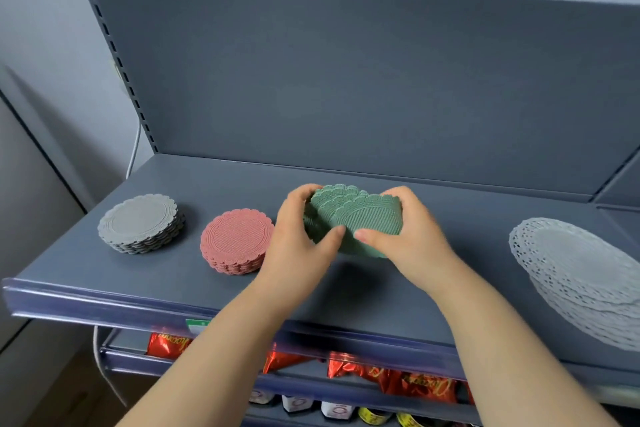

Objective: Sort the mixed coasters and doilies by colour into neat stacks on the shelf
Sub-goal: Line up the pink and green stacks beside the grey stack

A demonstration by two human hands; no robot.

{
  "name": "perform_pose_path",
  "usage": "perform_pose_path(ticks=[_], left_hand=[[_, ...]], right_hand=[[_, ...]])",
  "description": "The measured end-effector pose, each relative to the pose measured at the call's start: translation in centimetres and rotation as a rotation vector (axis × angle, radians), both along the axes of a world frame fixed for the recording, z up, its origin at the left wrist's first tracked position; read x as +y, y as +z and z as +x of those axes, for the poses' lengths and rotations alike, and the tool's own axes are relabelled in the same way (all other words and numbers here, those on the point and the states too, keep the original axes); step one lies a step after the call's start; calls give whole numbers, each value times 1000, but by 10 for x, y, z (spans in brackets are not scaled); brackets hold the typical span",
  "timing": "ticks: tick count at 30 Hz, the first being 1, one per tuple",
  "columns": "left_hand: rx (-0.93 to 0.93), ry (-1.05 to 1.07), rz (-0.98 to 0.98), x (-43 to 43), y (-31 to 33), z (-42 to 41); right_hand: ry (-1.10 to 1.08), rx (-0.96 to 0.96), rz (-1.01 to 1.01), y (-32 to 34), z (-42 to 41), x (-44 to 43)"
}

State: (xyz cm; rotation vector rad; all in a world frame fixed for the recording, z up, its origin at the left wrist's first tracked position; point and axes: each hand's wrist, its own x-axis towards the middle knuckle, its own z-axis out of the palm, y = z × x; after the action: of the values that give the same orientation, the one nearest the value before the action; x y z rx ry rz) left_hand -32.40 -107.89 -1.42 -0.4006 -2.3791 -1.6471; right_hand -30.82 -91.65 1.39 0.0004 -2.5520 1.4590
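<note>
- Head view, nearest first: under your shelf sit red snack packs [415,381] and small bottles [336,409] (not part of your job).
- Next is the shelf [381,295] you work on. Your two arms reach over its long front edge.
- On the right side of the shelf lies the pile of white doilies [581,274]. They are big and lacy, and the pile looks a bit slid apart.
- In the middle, your left hand [298,236] and your right hand [408,236] both grip the green coasters [356,218], one hand on each side. Your fingers curl over the far rim and your thumbs press on the near face.
- The green coasters are tipped up and spread like a fan, not flat. I cannot tell if their bottom edge touches the shelf.
- To do this step well, I think you should push in softly from both sides until the wavy edges line up. Then lay the pile flat right under your hands. Go gently, because they look bendy.
- The pink stack [235,239] sits just beside your left wrist, so mind you do not bump it.
- The grey stack [138,222] is further left, apart from the pink one, and looks tidy.
- Farthest away stands the dark back panel [346,80].
</note>
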Motion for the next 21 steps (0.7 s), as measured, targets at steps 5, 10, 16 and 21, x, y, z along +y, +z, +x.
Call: perform_pose_path(ticks=[5, 10, 16, 21], left_hand=[[-99, -145, -40, -4, -14, 4], [-83, -151, -57, -2, -22, 3], [-192, -227, 0, 0, -19, 4], [-93, -140, -73, -2, -23, 2]], right_hand=[[85, -31, 124, -17, 1, -2], [81, 38, 208, -25, 2, -8], [40, 77, 141, -30, 6, -15], [54, 138, 166, -31, 8, -15]])
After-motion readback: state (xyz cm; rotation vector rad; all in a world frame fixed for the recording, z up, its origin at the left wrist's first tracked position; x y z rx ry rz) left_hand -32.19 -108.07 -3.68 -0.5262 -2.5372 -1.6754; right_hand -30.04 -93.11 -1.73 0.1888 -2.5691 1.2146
